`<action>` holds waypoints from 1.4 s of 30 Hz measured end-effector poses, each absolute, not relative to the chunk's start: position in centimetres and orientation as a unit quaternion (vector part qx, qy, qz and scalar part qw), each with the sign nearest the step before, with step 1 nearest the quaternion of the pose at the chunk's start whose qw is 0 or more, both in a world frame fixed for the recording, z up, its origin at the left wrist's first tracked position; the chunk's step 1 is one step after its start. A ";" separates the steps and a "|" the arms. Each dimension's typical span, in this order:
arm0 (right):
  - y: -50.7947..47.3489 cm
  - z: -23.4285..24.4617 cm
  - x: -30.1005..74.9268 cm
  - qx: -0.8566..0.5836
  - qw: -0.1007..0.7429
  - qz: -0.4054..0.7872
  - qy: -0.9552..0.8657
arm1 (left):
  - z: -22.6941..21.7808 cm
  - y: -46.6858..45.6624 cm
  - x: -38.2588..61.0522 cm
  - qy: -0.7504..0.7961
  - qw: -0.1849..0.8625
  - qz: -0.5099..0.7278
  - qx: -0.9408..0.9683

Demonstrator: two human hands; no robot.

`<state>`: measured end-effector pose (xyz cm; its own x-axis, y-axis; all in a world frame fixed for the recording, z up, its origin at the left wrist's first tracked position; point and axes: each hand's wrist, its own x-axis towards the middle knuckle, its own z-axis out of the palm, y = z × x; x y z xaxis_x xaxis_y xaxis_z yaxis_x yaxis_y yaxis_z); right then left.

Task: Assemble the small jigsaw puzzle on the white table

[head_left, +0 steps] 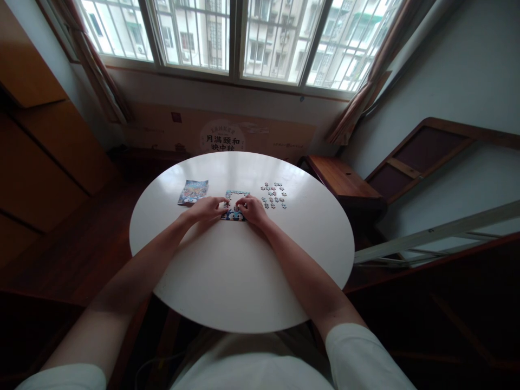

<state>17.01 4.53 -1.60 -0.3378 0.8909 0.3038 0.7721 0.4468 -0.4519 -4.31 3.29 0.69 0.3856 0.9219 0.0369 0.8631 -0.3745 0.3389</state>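
Note:
A partly assembled jigsaw puzzle (234,216) lies near the middle of the round white table (244,271). Its border and lower part are joined, and the white tabletop shows through a gap inside. My left hand (208,208) grips the puzzle's left side, with thumb and forefinger curled on the edge. From the right, my right hand (253,209) reaches over the puzzle, its fingertips pinched on a small puzzle piece at the inner gap; the fingers mostly hide that piece. Several loose puzzle pieces (273,193) lie spread out right of my right hand.
A colourful printed picture sheet or packet (194,192) lies on the table beyond my left hand. Behind the table's right side stands a wooden bench or stool (341,176). A barred window (235,38) and a printed cardboard panel (162,127) are at the back.

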 end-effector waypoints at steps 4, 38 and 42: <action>4.4 -1.4 17.0 -0.514 0.257 0.115 -0.810 | 0.8 3.2 -4.3 0.542 0.135 0.115 0.821; 4.3 -1.2 17.0 -0.515 0.254 0.115 -0.810 | 1.3 2.9 -4.1 0.544 0.137 0.106 0.821; 4.3 -1.2 17.0 -0.514 0.255 0.113 -0.811 | 1.3 3.0 -4.1 0.543 0.134 0.106 0.822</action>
<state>16.97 4.35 -1.24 -0.3415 0.8916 0.2973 0.7763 0.4459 -0.4455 -4.14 2.97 1.25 0.3882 0.9212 0.0281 0.8646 -0.3745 0.3351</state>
